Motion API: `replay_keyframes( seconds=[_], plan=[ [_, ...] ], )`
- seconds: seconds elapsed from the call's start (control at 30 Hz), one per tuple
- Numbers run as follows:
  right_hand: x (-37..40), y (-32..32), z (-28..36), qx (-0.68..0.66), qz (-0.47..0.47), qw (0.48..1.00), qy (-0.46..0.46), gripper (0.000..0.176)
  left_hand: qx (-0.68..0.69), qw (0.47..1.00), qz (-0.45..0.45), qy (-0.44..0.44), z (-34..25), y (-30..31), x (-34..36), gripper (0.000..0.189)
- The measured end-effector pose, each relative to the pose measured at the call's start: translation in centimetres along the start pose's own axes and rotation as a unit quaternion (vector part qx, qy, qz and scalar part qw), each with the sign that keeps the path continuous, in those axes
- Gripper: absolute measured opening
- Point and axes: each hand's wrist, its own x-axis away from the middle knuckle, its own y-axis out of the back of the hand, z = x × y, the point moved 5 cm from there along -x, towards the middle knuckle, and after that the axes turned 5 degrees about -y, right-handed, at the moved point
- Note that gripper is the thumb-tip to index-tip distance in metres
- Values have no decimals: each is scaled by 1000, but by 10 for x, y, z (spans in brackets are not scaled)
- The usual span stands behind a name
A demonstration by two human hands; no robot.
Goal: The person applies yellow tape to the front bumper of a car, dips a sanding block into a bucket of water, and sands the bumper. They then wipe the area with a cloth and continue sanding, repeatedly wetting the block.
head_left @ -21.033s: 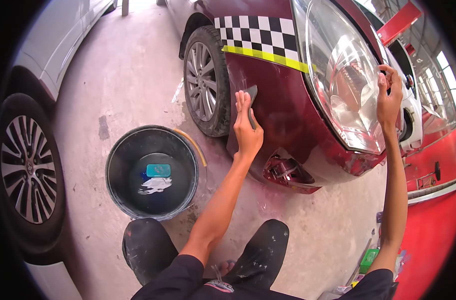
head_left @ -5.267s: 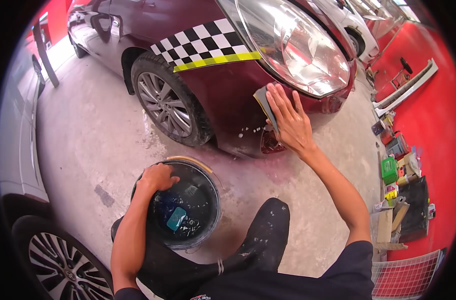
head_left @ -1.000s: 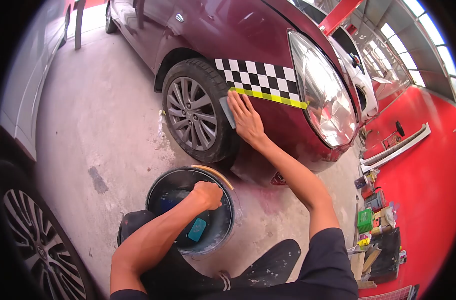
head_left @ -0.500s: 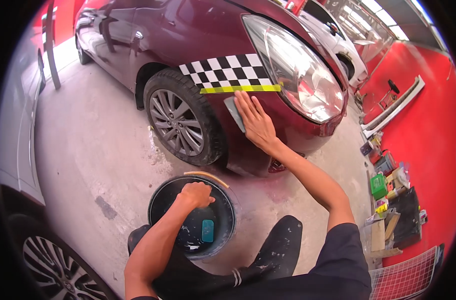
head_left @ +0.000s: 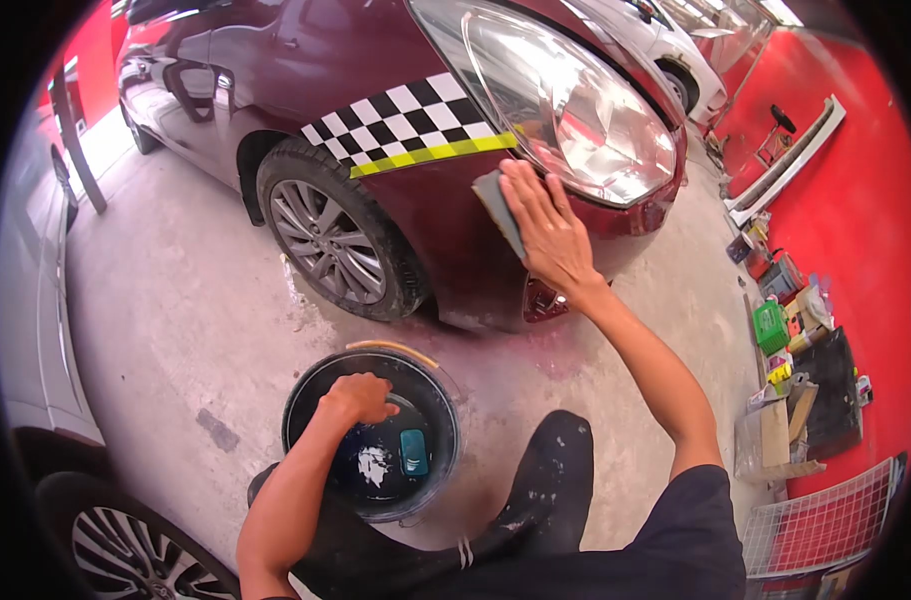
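Note:
My right hand (head_left: 553, 225) presses a grey sanding sheet (head_left: 497, 210) flat against the maroon bumper (head_left: 445, 235), just below the headlight (head_left: 575, 110). Left of it, a black-and-white checkered strip (head_left: 400, 120) with a yellow-green lower edge (head_left: 430, 155) runs over the fender above the front wheel (head_left: 325, 240). My left hand (head_left: 360, 398) is over a black bucket (head_left: 450, 430), fingers curled downward; whether it holds anything is hidden. Inside the bucket lies a teal block (head_left: 413, 452) in dark water.
A silver car (head_left: 35, 300) stands close on the left. A white car (head_left: 665, 45) is behind the maroon one. Along the red wall (head_left: 855, 250) on the right are a green container (head_left: 771, 327), a black panel (head_left: 830, 390), boards and a wire grid (head_left: 820, 530).
My right hand and the sheet have moved right along the bumper, towards the headlight's lower edge. The view has shifted, with the car appearing further left and up. My left hand stays over the bucket.

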Motion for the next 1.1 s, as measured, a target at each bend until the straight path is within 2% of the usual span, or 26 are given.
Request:
replay_keyframes(
  seconds=[0.03, 0.1, 0.17, 0.27, 0.3, 0.33, 0.47, 0.6, 0.7, 0.73, 0.83, 0.87, 0.97, 1.1],
  plan=[
    [26, -7, -8, -12, 14, 999, -27, 73, -4, 1000, 25, -3, 4, -3, 5, 55],
    [39, -6, -6, -48, -18, 997, -58, 71, -9, 999, 33, 16, 3, 5, 9, 56],
    [15, -19, 1, -56, -22, 997, -45, 73, -27, 999, 31, 33, -5, 13, 7, 56],
    [-5, -16, 6, -73, -20, 997, -32, 82, 7, 998, -52, 31, -12, 13, -10, 56],
    [-5, -12, 5, -79, -14, 996, -27, 86, 6, 999, -36, 29, -11, 10, -11, 56],
    [4, -4, 1, -45, -2, 999, -30, 82, 6, 999, -19, 27, -7, 7, -8, 55],
    [44, -19, -12, -60, -15, 996, -59, 74, -3, 999, 15, 38, -6, 10, 8, 55],
    [-8, -20, -1, 17, -22, 999, -19, 80, 14, 999, -31, 29, -8, 14, -5, 59],
    [25, -9, -15, 8, -1, 998, -65, 81, 13, 999, -3, 36, 4, 10, -8, 58],
    [42, -10, -20, -11, -43, 995, -88, 83, -4, 999, 20, 40, 8, 7, -7, 58],
    [39, -13, -17, -37, 3, 996, -85, 86, -6, 999, 28, 45, 3, 7, -11, 58],
    [21, -12, -15, 14, 0, 999, -52, 85, -5, 999, 26, 45, 0, 9, -12, 58],
    [-12, -8, -12, 4, 5, 1000, -4, 84, 34, 999, -20, 19, 3, -3, -19, 58],
    [47, 2, -33, -36, -7, 998, -55, 83, 4, 998, 43, 37, -5, 2, -2, 58]
  ],
)
